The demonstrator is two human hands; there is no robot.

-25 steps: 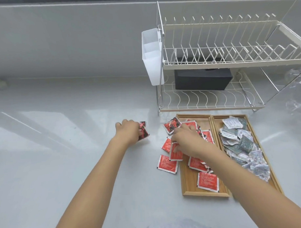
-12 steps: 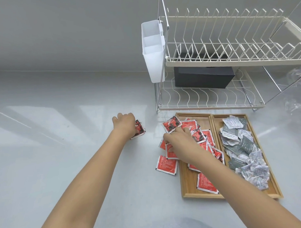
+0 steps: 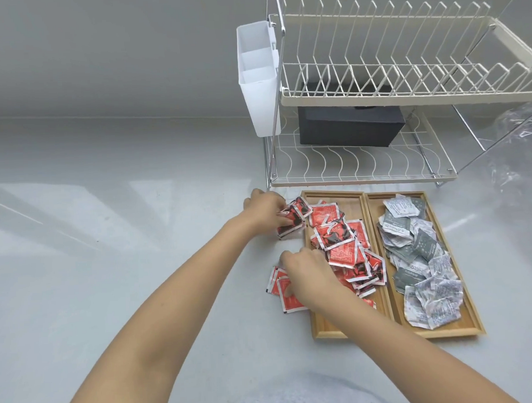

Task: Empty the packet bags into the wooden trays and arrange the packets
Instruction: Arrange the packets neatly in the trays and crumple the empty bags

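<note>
Nearest us, our right hand [image 3: 309, 275] curls its fingers onto a few red packets [image 3: 287, 294] lying on the counter [image 3: 109, 237] just left of the left wooden tray [image 3: 326, 332]. Farther on, our left hand [image 3: 266, 209] pinches a small stack of red packets [image 3: 292, 220] at that tray's far left corner, with more red ones heaped inside. The right wooden tray [image 3: 462, 330] holds grey and white packets [image 3: 423, 256], and behind stands a dish rack [image 3: 375, 92].

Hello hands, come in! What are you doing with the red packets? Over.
Left hand grips red packets by left tray. Right hand on strays outside it. Nothing in the way.
</note>
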